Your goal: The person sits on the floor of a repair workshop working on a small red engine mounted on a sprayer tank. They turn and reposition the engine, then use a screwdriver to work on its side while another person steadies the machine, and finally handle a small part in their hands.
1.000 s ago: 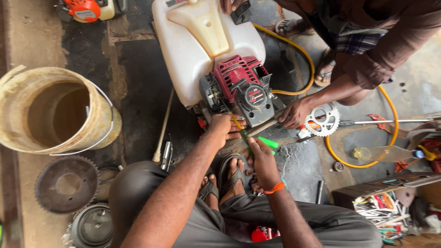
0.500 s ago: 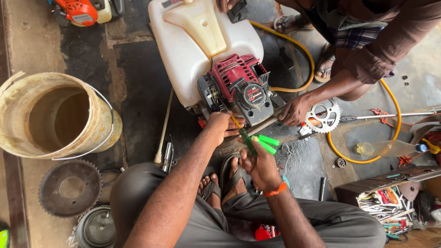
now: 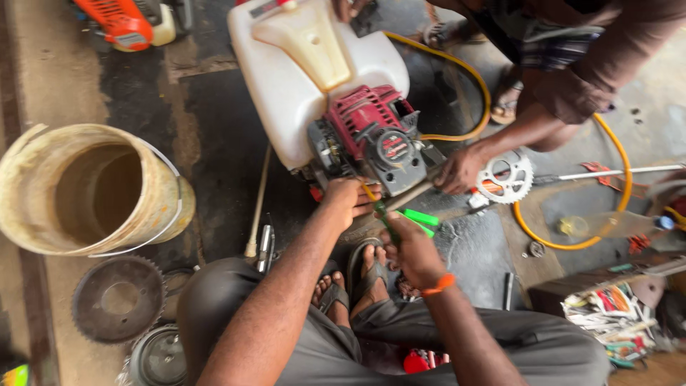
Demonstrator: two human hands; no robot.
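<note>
Pliers with bright green handles sit in the right hand, whose fingers are curled shut around the handles. They look hard and stiff, and the soft green grips are the best place to hold them. The nose of the pliers points at the bottom edge of the small red engine, just below its black round cover. The left hand rests on the same bottom edge, with fingers bent around a small yellow wire; I cannot tell how tight that hold is.

The engine is bolted to a big white tank that lies on the dark floor. Together they look heavy and hard, and the oily metal may be slippery. The thin wire looks bendy and easy to break.

Another person's hand presses a stick-like tool against the engine from the other side, very close to the pliers, so there is little room. A silver sprocket lies just beside that hand. A yellow hose loops on the floor. A dirty bucket lies on its side well apart, with a rusty toothed wheel near it.
</note>
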